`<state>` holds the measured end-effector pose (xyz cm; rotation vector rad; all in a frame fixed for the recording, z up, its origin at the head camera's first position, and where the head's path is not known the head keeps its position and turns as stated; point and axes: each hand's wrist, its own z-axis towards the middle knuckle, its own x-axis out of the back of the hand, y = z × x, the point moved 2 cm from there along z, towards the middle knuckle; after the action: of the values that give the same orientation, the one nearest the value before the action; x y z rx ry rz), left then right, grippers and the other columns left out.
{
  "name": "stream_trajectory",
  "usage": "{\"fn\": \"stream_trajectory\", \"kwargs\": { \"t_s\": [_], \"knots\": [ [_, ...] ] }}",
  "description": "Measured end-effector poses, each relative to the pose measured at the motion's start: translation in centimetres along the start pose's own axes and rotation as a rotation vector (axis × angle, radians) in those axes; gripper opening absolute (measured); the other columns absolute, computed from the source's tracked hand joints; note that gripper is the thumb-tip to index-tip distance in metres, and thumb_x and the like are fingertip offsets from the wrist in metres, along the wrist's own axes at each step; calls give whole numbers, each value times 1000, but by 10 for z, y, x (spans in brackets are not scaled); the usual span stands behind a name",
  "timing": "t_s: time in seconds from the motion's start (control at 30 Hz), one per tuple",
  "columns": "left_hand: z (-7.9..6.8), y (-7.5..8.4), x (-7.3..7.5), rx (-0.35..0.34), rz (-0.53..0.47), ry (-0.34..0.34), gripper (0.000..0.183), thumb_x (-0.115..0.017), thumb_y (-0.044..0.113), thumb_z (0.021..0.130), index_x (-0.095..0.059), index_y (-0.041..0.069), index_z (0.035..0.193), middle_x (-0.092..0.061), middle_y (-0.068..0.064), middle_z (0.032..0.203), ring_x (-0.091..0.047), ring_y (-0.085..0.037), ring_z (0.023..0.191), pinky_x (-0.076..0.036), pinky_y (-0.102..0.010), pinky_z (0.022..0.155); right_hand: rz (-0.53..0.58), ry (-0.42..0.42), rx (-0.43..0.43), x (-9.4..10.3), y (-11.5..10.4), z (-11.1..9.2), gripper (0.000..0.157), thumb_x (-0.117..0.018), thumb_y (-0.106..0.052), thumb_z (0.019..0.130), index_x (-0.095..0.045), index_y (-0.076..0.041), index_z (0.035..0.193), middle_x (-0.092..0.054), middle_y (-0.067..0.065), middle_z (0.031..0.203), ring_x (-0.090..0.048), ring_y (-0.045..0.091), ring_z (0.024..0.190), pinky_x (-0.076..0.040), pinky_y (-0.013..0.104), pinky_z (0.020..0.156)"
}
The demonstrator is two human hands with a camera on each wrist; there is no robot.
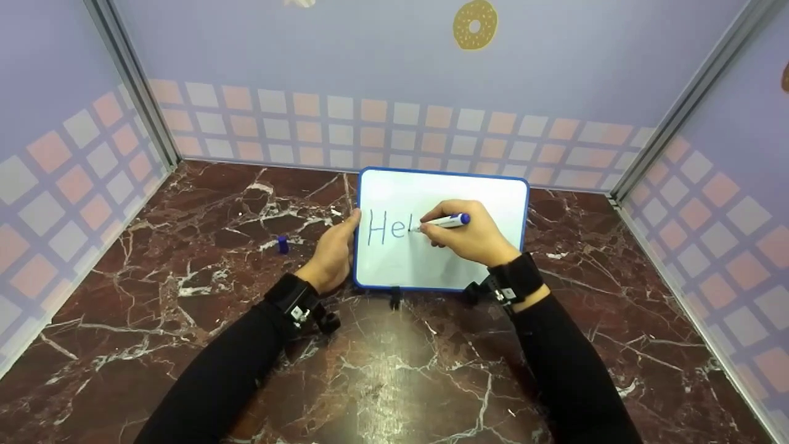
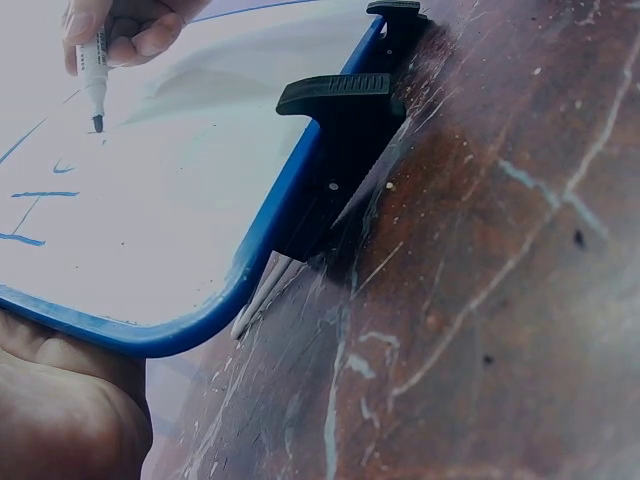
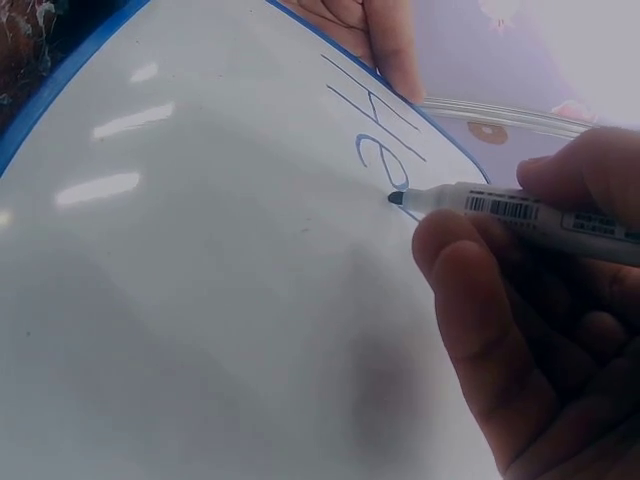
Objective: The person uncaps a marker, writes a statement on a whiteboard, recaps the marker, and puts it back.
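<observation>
A whiteboard (image 1: pixel 419 268) with a blue frame stands tilted back against black stand feet (image 2: pixel 345 140). My left hand (image 1: pixel 331 256) grips its left edge, thumb along the frame and part of the fingers hidden by the board. My right hand (image 1: pixel 473 235) pinches a white marker (image 3: pixel 540 220) with a blue end, between thumb and fingers. In the right wrist view the dark marker tip touches the board or sits just over it, beside the blue letters (image 3: pixel 380 130). They read "He" plus an upright stroke. A blue marker cap (image 1: pixel 283 245) stands on the table left of my left hand.
The dark red marbled table (image 1: pixel 185 345) lies under everything. A lilac back wall (image 1: pixel 308 55) with pink and white squares rises just behind the board, and side panels (image 1: pixel 739 246) close both flanks. Black wrist cameras (image 1: pixel 302 308) sit near the board's lower edge.
</observation>
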<state>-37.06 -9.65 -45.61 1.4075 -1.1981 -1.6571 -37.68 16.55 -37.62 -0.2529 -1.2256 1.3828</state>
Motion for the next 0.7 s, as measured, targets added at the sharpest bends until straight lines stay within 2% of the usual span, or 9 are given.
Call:
{"fn": "stream_trajectory", "kwargs": {
  "t_s": [0.37, 0.7],
  "knots": [
    [0, 0, 0, 3, 0, 4, 54, -41, 47, 121, -66, 5, 144, -79, -17, 124, -79, -31, 105, -67, -47, 88, 16, -45, -62, -1, 1, -1, 10, -79, -5, 102, -83, 1, 109, -82, 15, 113, -79, 22, 75, -68, 33, 71],
    [0, -1, 0, 9, -6, 5, 54, -41, 47, 121, -65, 6, 145, -78, -17, 128, -79, -32, 107, -66, -48, 89, 25, -68, -91, -1, 0, -1, 11, -80, -6, 101, -83, 2, 108, -82, 14, 109, -78, 27, 76, -67, 32, 69]
  ]
}}
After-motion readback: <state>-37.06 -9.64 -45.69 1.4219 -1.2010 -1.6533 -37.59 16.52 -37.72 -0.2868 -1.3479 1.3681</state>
